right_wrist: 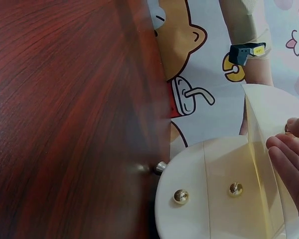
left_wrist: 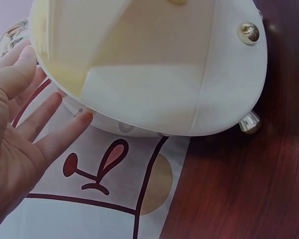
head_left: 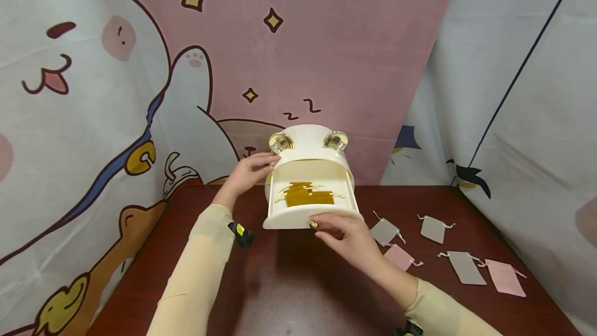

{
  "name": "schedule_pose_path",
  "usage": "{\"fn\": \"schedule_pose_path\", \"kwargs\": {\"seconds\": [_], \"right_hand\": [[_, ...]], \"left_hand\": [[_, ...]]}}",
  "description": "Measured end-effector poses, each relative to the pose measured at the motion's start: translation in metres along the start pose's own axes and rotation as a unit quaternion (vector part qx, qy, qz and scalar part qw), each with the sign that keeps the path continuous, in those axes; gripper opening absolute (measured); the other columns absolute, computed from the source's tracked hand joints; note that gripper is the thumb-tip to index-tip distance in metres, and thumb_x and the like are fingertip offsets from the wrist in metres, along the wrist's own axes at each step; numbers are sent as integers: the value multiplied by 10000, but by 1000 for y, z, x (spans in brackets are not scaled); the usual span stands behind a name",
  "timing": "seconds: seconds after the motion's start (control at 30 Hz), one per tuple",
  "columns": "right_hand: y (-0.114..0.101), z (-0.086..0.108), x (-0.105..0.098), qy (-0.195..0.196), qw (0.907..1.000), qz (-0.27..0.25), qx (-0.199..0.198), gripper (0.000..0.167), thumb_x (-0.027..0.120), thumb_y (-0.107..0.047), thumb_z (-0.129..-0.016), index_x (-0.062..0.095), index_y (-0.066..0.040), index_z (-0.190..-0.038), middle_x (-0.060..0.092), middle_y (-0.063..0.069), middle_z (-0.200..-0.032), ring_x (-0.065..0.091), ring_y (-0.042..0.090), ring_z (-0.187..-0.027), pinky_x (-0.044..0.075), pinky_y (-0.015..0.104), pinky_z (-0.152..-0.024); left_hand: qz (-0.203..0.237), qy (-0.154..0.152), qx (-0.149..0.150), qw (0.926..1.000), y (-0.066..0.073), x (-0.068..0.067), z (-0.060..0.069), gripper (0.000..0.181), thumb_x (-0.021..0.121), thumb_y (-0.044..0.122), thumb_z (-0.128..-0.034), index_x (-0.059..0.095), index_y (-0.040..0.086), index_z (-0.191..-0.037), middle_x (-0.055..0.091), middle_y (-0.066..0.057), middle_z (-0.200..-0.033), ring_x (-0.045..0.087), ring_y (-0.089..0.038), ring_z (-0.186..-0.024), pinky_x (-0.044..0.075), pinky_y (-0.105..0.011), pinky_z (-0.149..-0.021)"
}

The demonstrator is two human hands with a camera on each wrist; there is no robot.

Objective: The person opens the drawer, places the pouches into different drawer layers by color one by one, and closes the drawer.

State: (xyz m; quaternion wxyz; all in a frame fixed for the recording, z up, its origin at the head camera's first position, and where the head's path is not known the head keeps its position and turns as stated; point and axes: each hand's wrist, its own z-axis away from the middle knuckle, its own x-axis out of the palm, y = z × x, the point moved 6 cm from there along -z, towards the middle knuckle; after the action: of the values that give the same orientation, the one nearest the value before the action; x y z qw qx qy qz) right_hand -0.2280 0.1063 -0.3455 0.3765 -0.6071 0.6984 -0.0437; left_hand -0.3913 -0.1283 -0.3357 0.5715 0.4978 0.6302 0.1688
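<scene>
A white rounded jewelry cabinet (head_left: 308, 141) with gold ear-shaped pieces on top stands near the back of the table. Its top drawer (head_left: 289, 218) is pulled out, and several mustard drawstring pouches (head_left: 308, 196) lie inside in a loose overlapping pile. My right hand (head_left: 352, 237) pinches the gold drawer knob (head_left: 314, 224) between thumb and fingers. On the other side, my left hand (head_left: 252, 170) touches the cabinet's left upper edge. The left wrist view shows that hand's fingers (left_wrist: 65, 134) extended along the curved side. In the right wrist view, lower gold knobs (right_wrist: 181, 196) sit on the cabinet front.
To the right on the dark red table (head_left: 289, 294) lie grey drawstring pouches (head_left: 434, 229) and pink drawstring pouches (head_left: 505, 277), several in all. A cartoon-printed cloth (head_left: 336, 56) hangs behind and along the sides. Short silver feet (left_wrist: 250, 122) support the cabinet.
</scene>
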Motion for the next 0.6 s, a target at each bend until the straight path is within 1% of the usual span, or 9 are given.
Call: {"fn": "schedule_pose_path", "kwargs": {"seconds": [0.07, 0.1, 0.2, 0.23, 0.3, 0.47, 0.6], "right_hand": [[-1, -1, 0, 69, 10000, 63, 4, 348, 773, 205, -711, 721, 59, -1023, 721, 158, -927, 713, 250, -724, 583, 237, -644], [0, -1, 0, 100, 9999, 107, 20, 340, 778, 191, -721, 731, 42, -1023, 726, 140, -932, 710, 232, -729, 579, 224, -649], [14, 3, 2, 207, 9995, 217, 78, 334, 797, 137, -745, 759, -25, -1035, 738, 68, -953, 699, 177, -749, 565, 188, -659], [21, 5, 3, 221, 9994, 230, 110, 331, 800, 114, -757, 765, -47, -1044, 740, 45, -964, 696, 158, -762, 561, 182, -663], [25, 4, 3, 245, 9992, 269, 148, 326, 803, 79, -776, 771, -86, -1056, 739, 6, -976, 688, 130, -785, 556, 174, -675], [31, -4, 3, 293, 9989, 265, 259, 315, 808, 59, -780, 775, -100, -1049, 737, -12, -980, 688, 125, -819, 562, 190, -695], [40, -12, 3, 338, 9982, 134, 482, 309, 797, 69, -788, 772, -83, -1057, 741, 6, -994, 701, 125, -832, 573, 211, -696]], "left_hand": [[10, -16, -16, 10000, 0, 0, 0, 358, 631, 137, -990, 632, 58, -1339, 459, -171, -1481, 381, -360, -1379, 373, -537, -1090], [18, -22, -22, 10000, -1, 0, 0, 360, 630, 138, -990, 629, 57, -1342, 454, -172, -1484, 378, -362, -1381, 372, -537, -1091], [7, -35, -38, 10000, -1, 0, 0, 361, 637, 146, -988, 634, 67, -1340, 457, -166, -1484, 379, -361, -1380, 371, -539, -1091], [30, -32, -41, 10000, -7, 0, -3, 361, 644, 165, -985, 642, 86, -1337, 460, -151, -1485, 380, -349, -1382, 370, -537, -1093], [53, -30, -28, 10000, -7, 0, -3, 356, 654, 181, -979, 655, 104, -1327, 475, -134, -1476, 389, -333, -1378, 372, -528, -1094], [12, -23, -6, 10000, -7, 0, -3, 346, 653, 184, -980, 664, 119, -1320, 490, -117, -1465, 404, -316, -1369, 385, -514, -1087], [5, -35, 23, 10000, -7, 0, -4, 345, 651, 169, -981, 662, 112, -1321, 491, -118, -1465, 408, -313, -1366, 387, -508, -1087]]}}
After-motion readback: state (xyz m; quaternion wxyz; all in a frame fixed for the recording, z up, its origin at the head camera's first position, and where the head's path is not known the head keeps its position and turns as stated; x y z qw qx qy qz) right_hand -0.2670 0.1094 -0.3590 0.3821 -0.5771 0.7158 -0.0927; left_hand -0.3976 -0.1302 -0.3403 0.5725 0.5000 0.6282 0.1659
